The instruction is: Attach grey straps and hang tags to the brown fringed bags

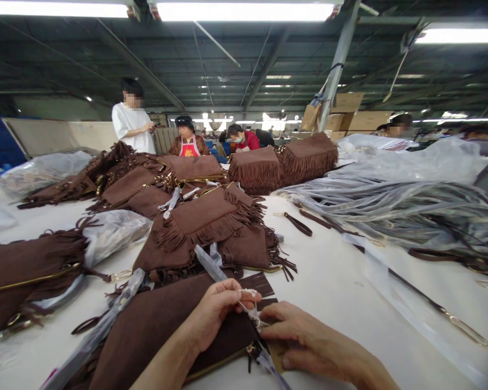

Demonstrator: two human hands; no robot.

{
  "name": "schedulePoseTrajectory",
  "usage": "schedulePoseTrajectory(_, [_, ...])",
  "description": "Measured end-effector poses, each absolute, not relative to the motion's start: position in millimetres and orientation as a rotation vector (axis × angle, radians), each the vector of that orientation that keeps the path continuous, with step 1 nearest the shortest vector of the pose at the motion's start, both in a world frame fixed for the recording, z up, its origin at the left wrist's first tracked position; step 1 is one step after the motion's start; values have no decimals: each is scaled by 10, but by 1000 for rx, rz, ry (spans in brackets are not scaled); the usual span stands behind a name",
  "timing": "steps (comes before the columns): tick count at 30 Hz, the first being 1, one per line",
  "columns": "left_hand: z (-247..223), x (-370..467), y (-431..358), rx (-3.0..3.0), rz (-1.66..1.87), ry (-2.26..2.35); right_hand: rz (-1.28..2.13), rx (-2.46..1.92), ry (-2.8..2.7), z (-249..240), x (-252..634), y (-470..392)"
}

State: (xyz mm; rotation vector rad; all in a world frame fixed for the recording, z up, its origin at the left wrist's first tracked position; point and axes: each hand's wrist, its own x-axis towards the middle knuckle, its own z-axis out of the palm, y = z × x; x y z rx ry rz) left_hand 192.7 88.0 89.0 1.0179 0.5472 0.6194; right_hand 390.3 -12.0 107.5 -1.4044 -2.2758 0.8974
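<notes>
In front of me lies a dark brown suede bag with a gold zipper along its near edge. My left hand is closed, pinching a thin white string above the bag's right end. Close beside it, my right hand has its fingers curled at the bag's corner, where the string runs down to a small metal fitting. What its fingertips hold is hidden. A tan card shows partly beneath the right hand. Clear plastic film wraps a strap behind my left hand, and another wrapped strap crosses the bag's left side.
Fringed brown bags are piled beyond my hands, with another bag at left. On the right of the white table lie plastic-wrapped straps, a wrist loop and a strap with a gold clasp. Several people are farther back.
</notes>
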Motion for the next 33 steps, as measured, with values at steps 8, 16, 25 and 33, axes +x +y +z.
schedulePoseTrajectory(8, [854,1967,832,1131,507,612,796,-1467,-2176,913,3796,-136])
schedulePoseTrajectory(16, [862,1986,807,1256,426,684,1136,-1420,-1576,782,3906,-89])
schedulePoseTrajectory(25, [799,2061,663,1433,513,510,745,-1305,-1579,693,3722,67])
schedulePoseTrajectory(33, [695,2123,766,1317,645,806,443,-1299,-1727,758,3878,68])
